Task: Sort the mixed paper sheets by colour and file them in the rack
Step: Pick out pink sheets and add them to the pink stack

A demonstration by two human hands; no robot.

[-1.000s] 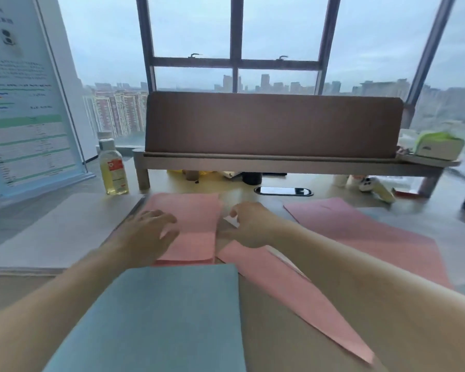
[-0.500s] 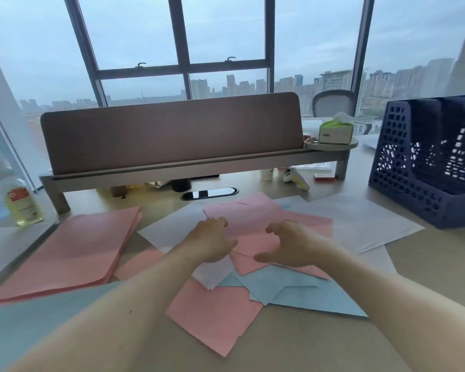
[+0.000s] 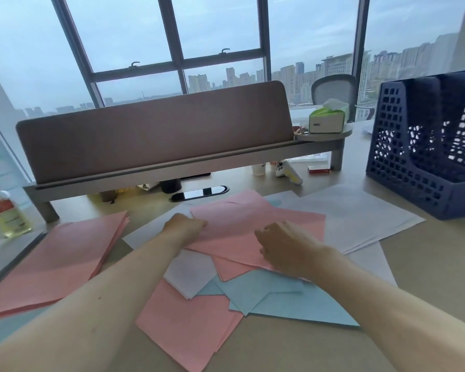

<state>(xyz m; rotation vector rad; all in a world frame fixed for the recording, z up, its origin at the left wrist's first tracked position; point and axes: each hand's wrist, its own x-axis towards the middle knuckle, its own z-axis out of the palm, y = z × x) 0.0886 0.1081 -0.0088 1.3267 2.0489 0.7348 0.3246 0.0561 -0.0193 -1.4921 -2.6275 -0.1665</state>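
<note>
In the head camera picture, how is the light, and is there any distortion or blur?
Head view: soft, flat daylight from an overcast sky through the window, no hard shadows or glare on the desk; wide-angle bending tilts the window frames and stretches both forearms; the bottle at the left edge looks blurred, the rack sharp.

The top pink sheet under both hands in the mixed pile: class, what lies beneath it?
Under the top pink sheet peek another pink sheet, a white sheet and blue sheets. How many more it covers cannot be seen. The left hand and right hand rest on it.
</note>
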